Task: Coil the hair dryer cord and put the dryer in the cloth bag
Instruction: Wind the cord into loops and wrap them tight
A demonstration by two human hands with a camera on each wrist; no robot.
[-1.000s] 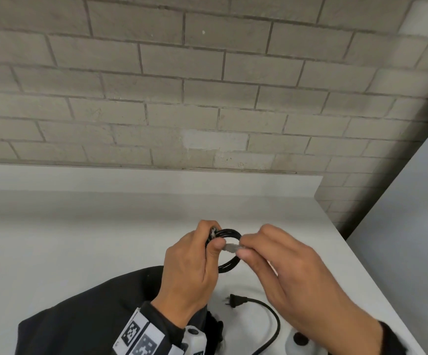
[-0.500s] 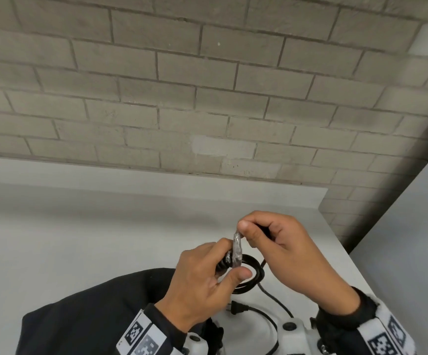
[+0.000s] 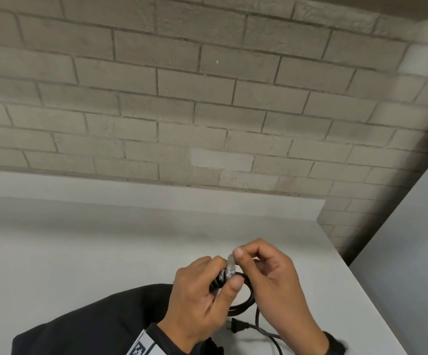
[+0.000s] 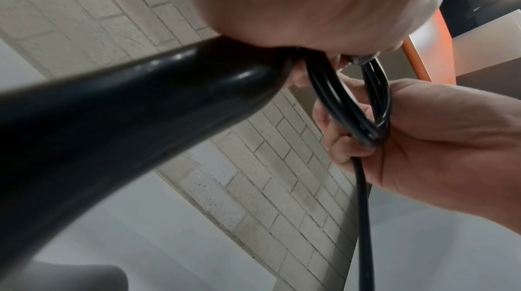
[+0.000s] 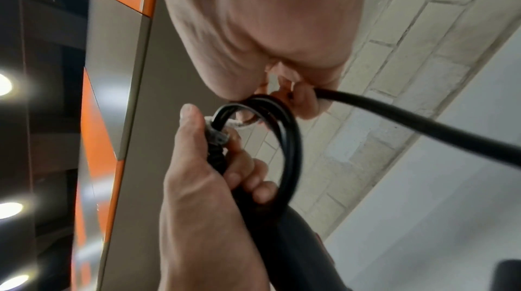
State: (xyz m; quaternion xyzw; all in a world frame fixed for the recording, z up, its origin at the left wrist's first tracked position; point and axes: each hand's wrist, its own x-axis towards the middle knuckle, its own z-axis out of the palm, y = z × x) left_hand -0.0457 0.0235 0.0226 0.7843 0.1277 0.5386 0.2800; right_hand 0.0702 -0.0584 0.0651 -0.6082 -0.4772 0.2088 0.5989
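So the coiling part looks mostly done, judging by how things sit. On the left of the head view a black cloth bag [image 3: 85, 326] is lying flat on the white table [image 3: 79, 247], and nothing seems to be put into it yet. Moving right, the left hand [image 3: 202, 301] is curled around the bundled loops of the cord [image 3: 246, 301], thumb pressed on top, so the coil is held together just above the table. In the left wrist view the black dryer [image 4: 118, 122] is seen right under that palm, apparently being held along with the loops, though how exactly it's gripped can't be told.

A silvery twist tie [image 3: 230, 266] is wrapped around the bundle at the top, and its free end is pinched between thumb and forefinger of the right hand [image 3: 274, 285], with the other fingers loosely bent. A loose stretch of cord is passed through that hand too, as far as the right wrist view shows.

Further right and lower, the plug [image 3: 238, 326] is left lying on the table with a tail of cord not wound in.

What's left, by the look of it: the tie gets finished, the tail tucked, then the dryer goes in the bag.
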